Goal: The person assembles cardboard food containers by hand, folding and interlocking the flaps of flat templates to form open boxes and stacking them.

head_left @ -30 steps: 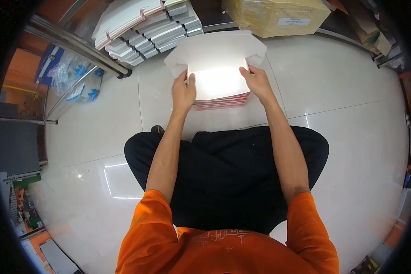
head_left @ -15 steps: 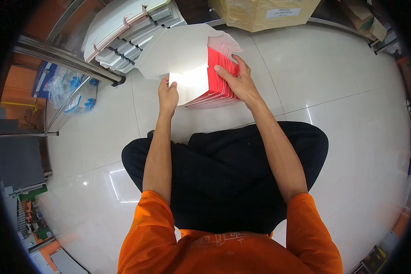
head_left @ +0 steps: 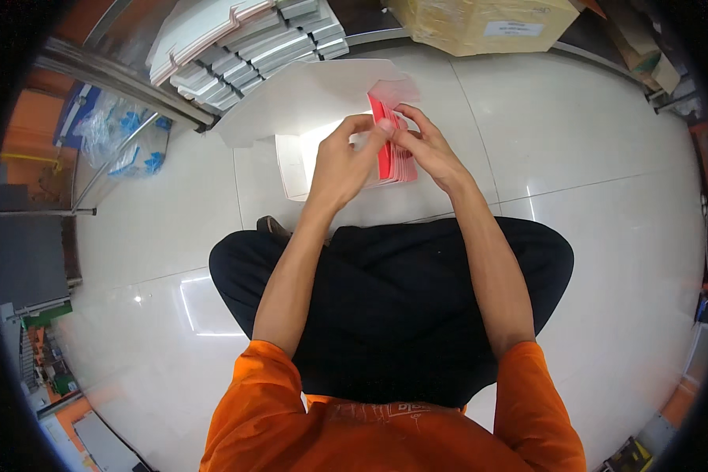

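Observation:
In front of my crossed legs stands a stack of flat white cardboard box blanks (head_left: 307, 90) with red folded panels (head_left: 384, 164) along its right side. My left hand (head_left: 342, 161) reaches across the white face, its thumb and forefinger closed at the top of the red panels. From the right, my right hand (head_left: 434, 157) pinches the same red edge, its fingertips close to the left thumb. The fingers partly hide the panel edges, so how many layers each hand grips does not show.
Folded grey-white cardboard pieces (head_left: 259, 51) are piled at the upper left, beside a metal rack bar (head_left: 134, 85). A clear plastic bag with blue marks (head_left: 134, 145) sits further left. At the top stands a film-wrapped yellow carton (head_left: 480, 25). Glossy floor tiles (head_left: 606, 197) surround me.
My left hand has left the stack's left edge and moved right to the red panels, beside my right hand. The blanks' white left edge is now exposed.

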Demonstrator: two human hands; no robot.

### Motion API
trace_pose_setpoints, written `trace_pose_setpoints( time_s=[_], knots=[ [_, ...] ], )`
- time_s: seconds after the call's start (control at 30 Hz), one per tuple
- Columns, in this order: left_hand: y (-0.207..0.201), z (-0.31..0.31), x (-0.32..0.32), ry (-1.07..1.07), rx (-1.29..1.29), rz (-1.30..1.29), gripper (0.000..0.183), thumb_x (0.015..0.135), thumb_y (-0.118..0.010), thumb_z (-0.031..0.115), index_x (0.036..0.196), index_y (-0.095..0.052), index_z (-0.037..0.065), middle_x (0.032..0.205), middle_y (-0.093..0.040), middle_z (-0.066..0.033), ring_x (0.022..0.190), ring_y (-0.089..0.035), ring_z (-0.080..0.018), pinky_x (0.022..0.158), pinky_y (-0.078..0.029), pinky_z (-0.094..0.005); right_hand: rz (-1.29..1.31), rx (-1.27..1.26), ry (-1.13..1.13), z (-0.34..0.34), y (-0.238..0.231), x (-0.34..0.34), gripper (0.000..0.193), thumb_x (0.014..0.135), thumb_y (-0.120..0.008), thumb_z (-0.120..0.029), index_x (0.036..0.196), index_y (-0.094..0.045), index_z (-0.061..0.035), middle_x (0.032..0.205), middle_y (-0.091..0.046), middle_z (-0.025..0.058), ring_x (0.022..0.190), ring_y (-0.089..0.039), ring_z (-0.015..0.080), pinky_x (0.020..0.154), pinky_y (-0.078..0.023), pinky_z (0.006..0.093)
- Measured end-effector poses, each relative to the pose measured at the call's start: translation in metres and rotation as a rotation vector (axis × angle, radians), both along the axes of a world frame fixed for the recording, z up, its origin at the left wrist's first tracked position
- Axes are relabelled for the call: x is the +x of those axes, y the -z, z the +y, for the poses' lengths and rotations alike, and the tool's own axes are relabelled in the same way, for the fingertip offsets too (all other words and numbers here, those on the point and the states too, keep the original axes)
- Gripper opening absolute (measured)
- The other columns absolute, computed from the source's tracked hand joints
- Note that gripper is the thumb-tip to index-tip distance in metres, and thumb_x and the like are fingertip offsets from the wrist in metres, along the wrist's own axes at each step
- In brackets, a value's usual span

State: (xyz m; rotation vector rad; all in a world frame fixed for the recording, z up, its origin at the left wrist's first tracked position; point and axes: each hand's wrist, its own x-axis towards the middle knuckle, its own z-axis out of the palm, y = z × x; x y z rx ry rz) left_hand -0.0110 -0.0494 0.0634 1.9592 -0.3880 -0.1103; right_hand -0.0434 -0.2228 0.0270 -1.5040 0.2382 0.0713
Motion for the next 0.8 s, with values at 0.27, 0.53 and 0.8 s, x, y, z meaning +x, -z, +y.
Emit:
trace_pose_setpoints(
  time_s=[0.27,0.53,0.8],
  knots=[
    [-0.002,-0.002,-0.010,-0.039,-0.042,0.012,0.032,0.096,-0.059,0.024,0.096,-0.068,-0.007,0.080,-0.072,-0.0215,0.067,-0.071,-0.0280,0.065,-0.054,-0.0356,0.017,-0.052,-0.002,0.011,-0.004,-0.002,0.064,0.090,-0.068,-0.037,0.141,-0.048,-0.0041,0.132,-0.056,0.0107,0.107,-0.058,0.0183,0.087,-0.046,0.0341],
    [-0.004,0.000,-0.011,-0.009,0.011,0.008,0.032,0.095,-0.060,0.023,0.098,-0.069,-0.007,0.086,-0.073,-0.0212,0.077,-0.072,-0.0259,0.071,-0.055,-0.0360,0.050,0.024,0.043,0.007,0.019,-0.001,0.064,0.090,-0.066,-0.038,0.139,-0.050,-0.0004,0.132,-0.057,0.0136,0.114,-0.059,0.0214,0.089,-0.050,0.0376],
    [0.005,0.002,-0.004,-0.047,0.136,-0.035,0.034,0.093,-0.058,0.027,0.096,-0.071,-0.004,0.087,-0.072,-0.0231,0.076,-0.072,-0.0355,0.074,-0.055,-0.0398,0.034,0.130,-0.018,0.008,0.036,0.004,0.067,0.091,-0.062,-0.040,0.144,-0.046,-0.0033,0.145,-0.046,0.0137,0.132,-0.046,0.0261,0.105,-0.041,0.0443]
  ],
)
